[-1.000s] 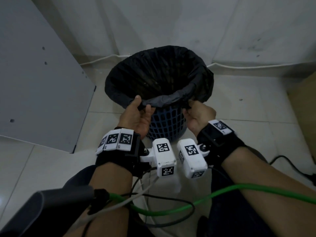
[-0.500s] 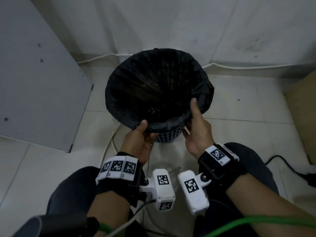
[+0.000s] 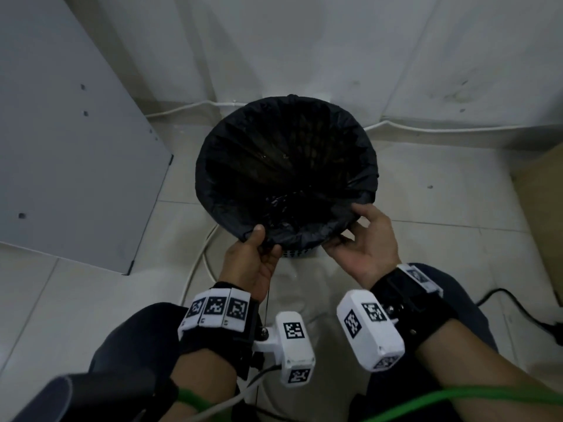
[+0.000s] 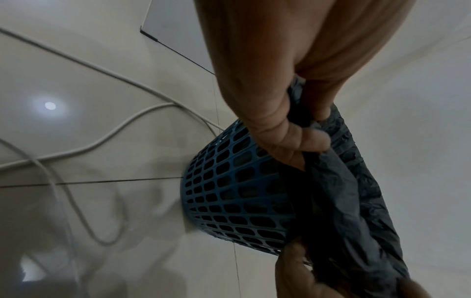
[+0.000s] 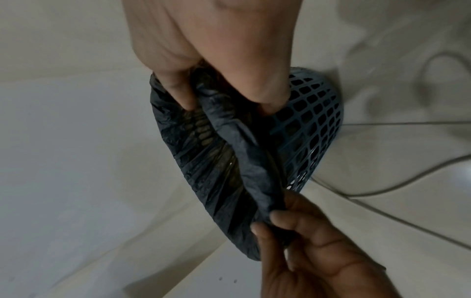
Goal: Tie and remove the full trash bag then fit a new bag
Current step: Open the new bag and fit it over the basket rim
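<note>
A blue mesh bin (image 3: 297,253) stands on the tiled floor, lined with a black trash bag (image 3: 286,166) whose edge is folded out over the rim. The bag's mouth is open and its inside is dark. My left hand (image 3: 265,242) pinches the folded edge at the near rim, thumb on top. My right hand (image 3: 347,225) pinches the same edge further right. In the left wrist view, the left hand (image 4: 305,131) grips bag film (image 4: 344,201) beside the mesh wall (image 4: 229,191). In the right wrist view, the right hand (image 5: 229,104) and left hand (image 5: 293,231) hold a bunched strip of bag (image 5: 244,151) between them.
A grey panel (image 3: 70,147) leans at the left. A white cable (image 3: 426,127) runs along the wall base behind the bin, and another (image 3: 195,269) curves on the floor near my left hand. A black cable (image 3: 518,309) lies at right, beside a brown box edge (image 3: 545,223).
The view has tilted to look down into the bin. My right hand slid rightward along the near rim and now pinches the edge. The bag's fold hangs lower over the mesh.
</note>
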